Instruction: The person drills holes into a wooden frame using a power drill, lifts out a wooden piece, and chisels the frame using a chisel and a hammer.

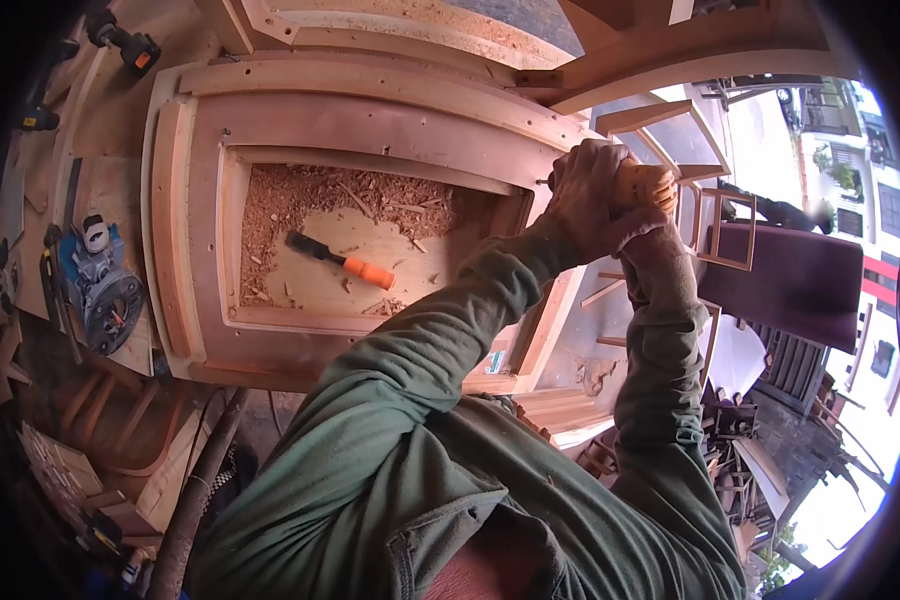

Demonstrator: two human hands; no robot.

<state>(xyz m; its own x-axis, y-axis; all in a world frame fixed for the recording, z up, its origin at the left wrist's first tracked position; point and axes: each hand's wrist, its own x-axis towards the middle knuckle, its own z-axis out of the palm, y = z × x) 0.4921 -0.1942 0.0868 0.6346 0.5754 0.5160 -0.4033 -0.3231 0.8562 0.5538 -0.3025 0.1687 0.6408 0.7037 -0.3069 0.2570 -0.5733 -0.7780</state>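
Observation:
Both my hands are wrapped round a yellow-orange power drill [646, 186] at the right end of a wooden frame [300, 115]. My left hand [588, 188] closes over the front of the drill. My right hand [642, 228] grips its rear and lower part, mostly hidden behind the left hand. A thin dark bit points left from the drill at the frame's right end; whether it has entered the wood I cannot tell. Inside the frame's opening lies a chisel [368, 272] with an orange handle and dark blade, among wood shavings [300, 205].
A blue-and-grey router [100, 270] rests on a board at the left. A cordless drill [125, 45] lies at the upper left. Curved wooden pieces [690, 70] stand at the upper right, near small wooden frames [735, 230] and a maroon panel [790, 280].

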